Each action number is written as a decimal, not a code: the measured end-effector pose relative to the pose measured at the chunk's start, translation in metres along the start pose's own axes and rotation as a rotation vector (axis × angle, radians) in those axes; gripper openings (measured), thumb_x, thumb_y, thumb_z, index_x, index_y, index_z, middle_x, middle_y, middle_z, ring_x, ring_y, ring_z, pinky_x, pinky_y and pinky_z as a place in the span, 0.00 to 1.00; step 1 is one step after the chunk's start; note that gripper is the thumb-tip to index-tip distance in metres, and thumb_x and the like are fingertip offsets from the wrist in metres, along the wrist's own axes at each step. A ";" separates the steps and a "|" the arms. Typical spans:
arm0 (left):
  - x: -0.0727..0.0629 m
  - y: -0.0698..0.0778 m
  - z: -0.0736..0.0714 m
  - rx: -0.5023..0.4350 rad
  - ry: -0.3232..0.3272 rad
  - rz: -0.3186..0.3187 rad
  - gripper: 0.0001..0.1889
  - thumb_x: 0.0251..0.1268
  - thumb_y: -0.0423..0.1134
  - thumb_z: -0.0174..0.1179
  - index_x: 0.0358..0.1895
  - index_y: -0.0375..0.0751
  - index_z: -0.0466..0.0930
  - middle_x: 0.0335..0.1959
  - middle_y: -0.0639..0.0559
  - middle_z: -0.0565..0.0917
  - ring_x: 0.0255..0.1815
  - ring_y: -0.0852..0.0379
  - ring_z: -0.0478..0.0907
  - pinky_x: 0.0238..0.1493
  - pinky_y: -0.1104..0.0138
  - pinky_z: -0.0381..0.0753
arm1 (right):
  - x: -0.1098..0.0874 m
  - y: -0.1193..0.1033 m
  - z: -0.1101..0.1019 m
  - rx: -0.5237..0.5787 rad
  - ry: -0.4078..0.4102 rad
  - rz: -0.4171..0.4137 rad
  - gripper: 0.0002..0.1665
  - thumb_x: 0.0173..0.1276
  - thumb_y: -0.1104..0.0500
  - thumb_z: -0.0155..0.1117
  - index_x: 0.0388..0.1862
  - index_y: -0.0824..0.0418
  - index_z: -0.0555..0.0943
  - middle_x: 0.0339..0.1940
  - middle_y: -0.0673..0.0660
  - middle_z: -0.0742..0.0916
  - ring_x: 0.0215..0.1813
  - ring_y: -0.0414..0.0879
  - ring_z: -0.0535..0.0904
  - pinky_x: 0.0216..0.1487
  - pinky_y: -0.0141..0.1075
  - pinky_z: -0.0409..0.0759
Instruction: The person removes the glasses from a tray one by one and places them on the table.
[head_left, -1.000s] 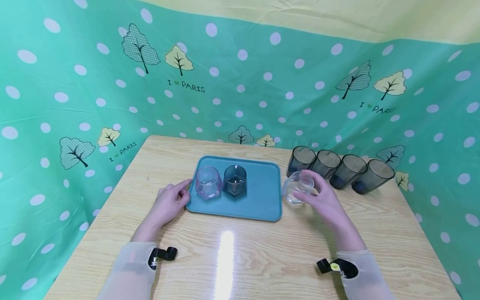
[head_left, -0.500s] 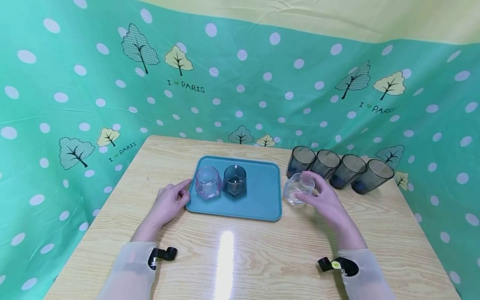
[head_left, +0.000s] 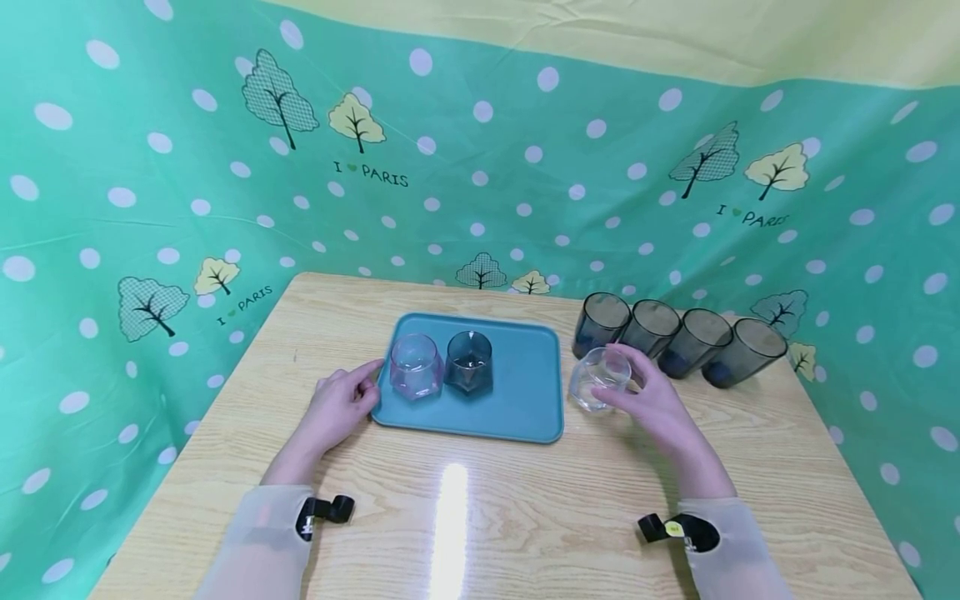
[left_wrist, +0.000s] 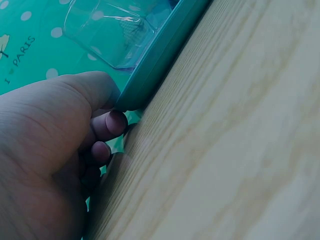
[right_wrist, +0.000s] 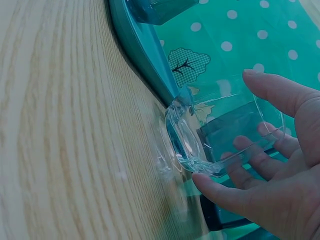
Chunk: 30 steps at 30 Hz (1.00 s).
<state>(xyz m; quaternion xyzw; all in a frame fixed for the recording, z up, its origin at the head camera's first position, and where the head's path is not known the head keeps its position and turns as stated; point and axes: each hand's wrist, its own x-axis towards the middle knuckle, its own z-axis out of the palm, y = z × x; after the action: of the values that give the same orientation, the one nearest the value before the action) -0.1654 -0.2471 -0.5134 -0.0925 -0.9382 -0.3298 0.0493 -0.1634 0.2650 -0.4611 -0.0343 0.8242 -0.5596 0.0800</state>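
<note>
Pinching the tray [head_left: 525,383] with left hand [head_left: 341,404], right hand [head_left: 651,402] loosely round the clear glass [head_left: 591,379], I could slip (slick, probably), knocking far cups [head_left: 702,335].

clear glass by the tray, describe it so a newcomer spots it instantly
On the wooden table, find the blue tray. Just beyond its right edge, the right hand grips a short clear glass. It is the only colourless one: the pink glass and dark glass sit on the tray, and the four tall glasses nearby are smoky.
</note>
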 end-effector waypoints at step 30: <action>0.000 -0.001 0.000 -0.009 -0.008 -0.001 0.25 0.79 0.33 0.61 0.76 0.35 0.79 0.33 0.59 0.81 0.39 0.53 0.72 0.58 0.46 0.62 | 0.002 0.008 -0.001 0.009 -0.026 -0.023 0.50 0.76 0.51 0.78 0.89 0.54 0.63 0.85 0.61 0.70 0.89 0.67 0.55 0.81 0.70 0.55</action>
<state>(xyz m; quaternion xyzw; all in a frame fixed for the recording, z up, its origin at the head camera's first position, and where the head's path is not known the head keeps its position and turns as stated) -0.1659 -0.2475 -0.5143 -0.0936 -0.9370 -0.3337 0.0449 -0.1653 0.2683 -0.4682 -0.0507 0.8202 -0.5636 0.0841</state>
